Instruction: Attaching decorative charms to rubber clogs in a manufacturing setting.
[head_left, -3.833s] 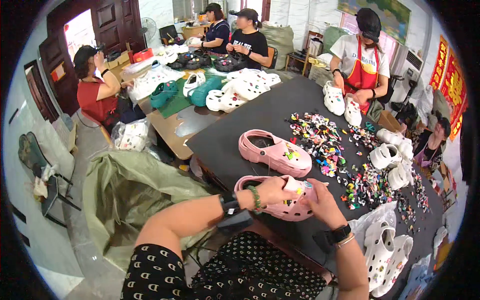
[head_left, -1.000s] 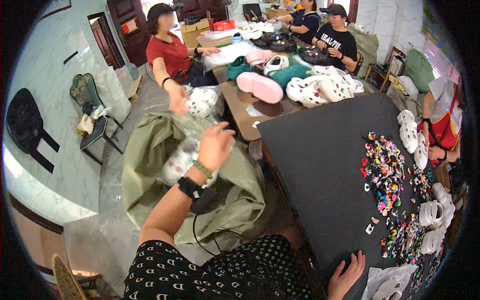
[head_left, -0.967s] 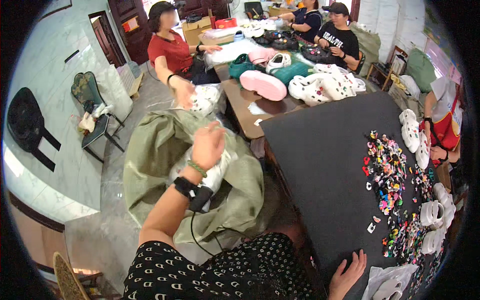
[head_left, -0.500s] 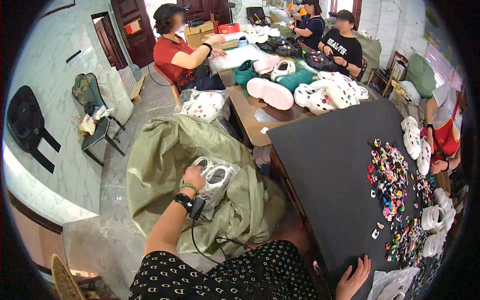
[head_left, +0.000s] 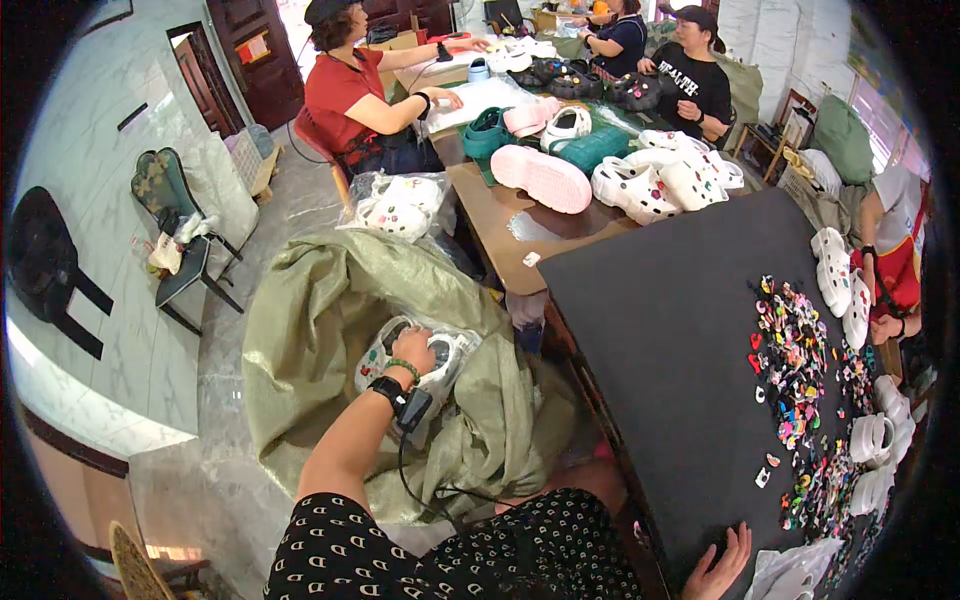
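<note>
My left hand (head_left: pixel 413 350) reaches down into a large olive woven sack (head_left: pixel 275 360), fingers closed over a pair of white clogs (head_left: pixel 450 352) in a clear plastic bag. Coloured charms show on the clog beside the hand; the fingertips are partly hidden. On the black-covered table (head_left: pixel 665 350) rests my right hand (head_left: pixel 722 568), fingers spread and holding nothing. Just beside it lies a clear bag (head_left: pixel 795 570) with pale clogs inside.
Piles of small colourful charms (head_left: pixel 800 400) and white clogs (head_left: pixel 832 270) line the table's right side. Decorated white clogs (head_left: pixel 640 190) and a pink clog (head_left: pixel 540 178) sit on the brown table. Several co-workers sit or stand around. A chair (head_left: pixel 195 270) stands left.
My left hand has shifted slightly right over the clogs, and the bagged pair has turned within the sack. The co-worker in red has stretched an arm across the table.
</note>
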